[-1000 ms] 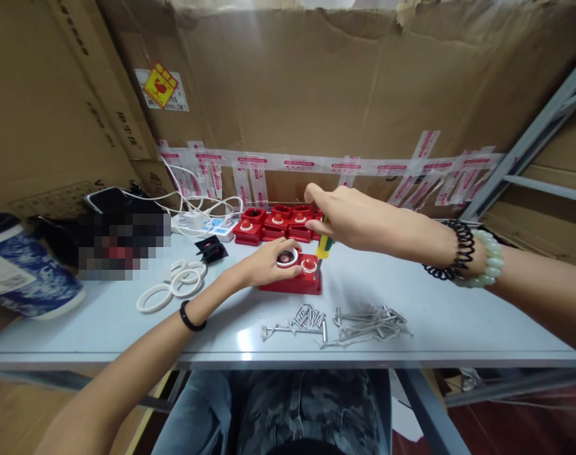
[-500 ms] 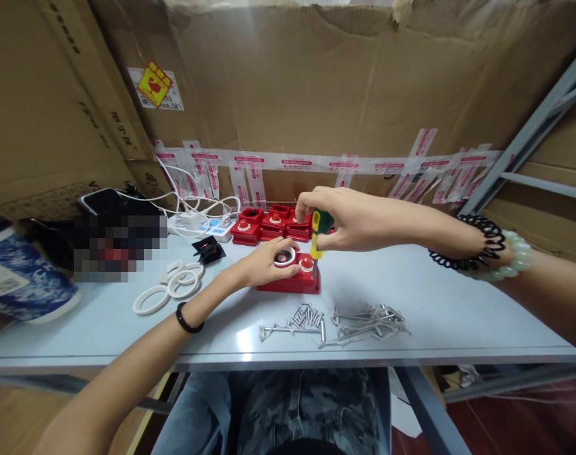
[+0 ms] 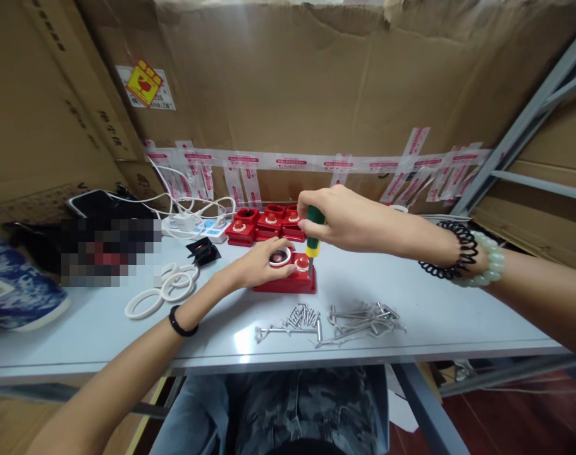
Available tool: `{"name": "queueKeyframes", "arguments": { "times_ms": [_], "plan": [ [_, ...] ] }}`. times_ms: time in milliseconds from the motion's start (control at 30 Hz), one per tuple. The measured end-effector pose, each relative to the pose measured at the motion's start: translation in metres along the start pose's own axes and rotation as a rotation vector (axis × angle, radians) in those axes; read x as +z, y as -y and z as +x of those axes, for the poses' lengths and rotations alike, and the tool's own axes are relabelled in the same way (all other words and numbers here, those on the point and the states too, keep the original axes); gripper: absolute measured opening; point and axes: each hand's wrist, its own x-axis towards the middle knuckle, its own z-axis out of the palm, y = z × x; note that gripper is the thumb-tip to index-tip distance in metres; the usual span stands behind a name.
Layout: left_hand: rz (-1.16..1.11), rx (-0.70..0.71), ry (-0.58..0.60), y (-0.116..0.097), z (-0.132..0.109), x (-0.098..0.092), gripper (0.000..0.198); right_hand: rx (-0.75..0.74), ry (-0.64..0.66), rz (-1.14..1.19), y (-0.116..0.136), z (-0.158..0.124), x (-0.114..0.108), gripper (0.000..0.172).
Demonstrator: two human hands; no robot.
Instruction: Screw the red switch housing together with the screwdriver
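Observation:
A red box-shaped unit (image 3: 288, 285) with a round red knob (image 3: 302, 261) lies on the table in front of me. My left hand (image 3: 263, 264) grips its left part, fingers around a white ring (image 3: 280, 256) with a dark centre. My right hand (image 3: 323, 218) is closed on a green and yellow screwdriver (image 3: 312, 245), held nearly upright. Its shaft points down at the unit's right end, beside the knob; I cannot make out a screw under the tip. Nearer to me lie a pile of small screws (image 3: 303, 316) and a heap of metal rods with strings (image 3: 366, 319).
More red units (image 3: 241, 234) stand in a row at the back, by a white power strip (image 3: 212, 231) with cables. Loose white rings (image 3: 144, 304), a small black piece (image 3: 204, 252) and a blue-white cup (image 3: 22, 291) are to the left. Cardboard (image 3: 278, 76) walls the back.
The screwdriver has gone from a slant to nearly upright, and my right fingers have shifted on its handle. My left hand still holds the red unit. The view has shifted slightly.

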Motion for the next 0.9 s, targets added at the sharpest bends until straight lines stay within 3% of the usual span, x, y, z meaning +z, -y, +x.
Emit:
{"name": "queueKeyframes", "arguments": {
  "times_ms": [133, 267, 333, 467, 567, 667, 800, 900],
  "plan": [
    [-0.002, 0.017, 0.002, 0.0003, 0.0003, 0.0003, 0.044, -0.057, 0.053, 0.083, -0.0008, -0.0011, 0.0008, 0.024],
    [-0.002, 0.006, 0.001, 0.0, 0.0005, 0.0, 0.045, 0.037, -0.007, -0.005, -0.0017, -0.0014, 0.0031, 0.016],
    [-0.007, -0.005, 0.005, -0.0005, 0.0004, -0.0003, 0.046, 0.013, -0.042, 0.03, -0.0028, -0.0019, 0.0038, 0.014],
    [-0.018, 0.006, 0.008, -0.002, 0.0003, -0.0011, 0.045, -0.058, 0.009, 0.155, -0.002, -0.0041, 0.002, 0.028],
    [-0.019, -0.001, 0.004, -0.0036, 0.0003, -0.0017, 0.044, 0.016, -0.013, 0.089, 0.0003, -0.0039, 0.0012, 0.012],
    [-0.017, -0.013, 0.007, -0.0041, 0.0004, -0.0018, 0.044, 0.02, -0.04, 0.097, 0.0, -0.0036, 0.0009, 0.007],
    [-0.01, 0.006, 0.01, -0.0025, 0.0006, -0.0012, 0.042, -0.049, 0.027, 0.162, -0.0033, -0.0059, 0.0005, 0.018],
    [-0.005, 0.001, 0.005, -0.0024, 0.0005, -0.0009, 0.042, 0.024, -0.034, 0.068, -0.0052, -0.0058, 0.0035, 0.018]
  ]
}}
